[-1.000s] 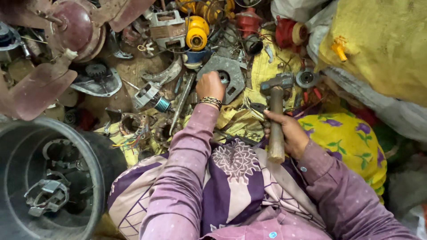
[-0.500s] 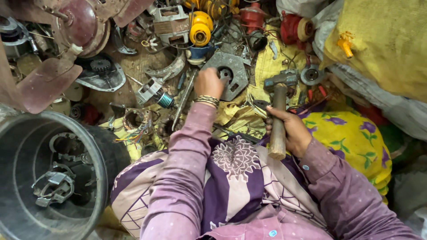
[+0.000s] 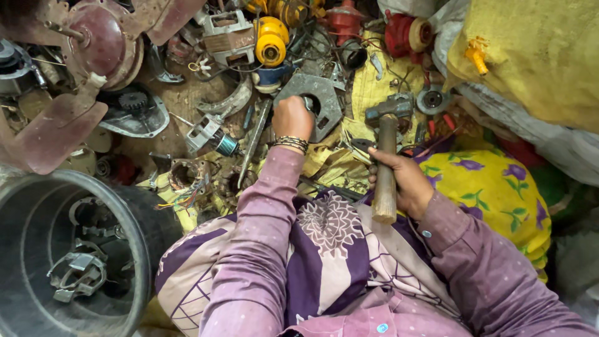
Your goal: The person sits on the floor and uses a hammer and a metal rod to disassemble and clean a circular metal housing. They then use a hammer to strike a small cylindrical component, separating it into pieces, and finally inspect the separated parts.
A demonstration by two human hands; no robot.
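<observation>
Two hands work: our left hand (image 3: 292, 117) closes its grip on a grey metal plate (image 3: 315, 103) amid scrap, while our right hand (image 3: 402, 181) wraps the wooden handle of a hammer (image 3: 387, 146), head resting beside the plate.

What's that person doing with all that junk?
A person sits among piles of old motor parts. Their right hand grips a hammer by its wooden handle, head resting low. Their left hand holds a grey metal plate with a round hole. A dark bucket beside them holds more metal scraps.
</observation>
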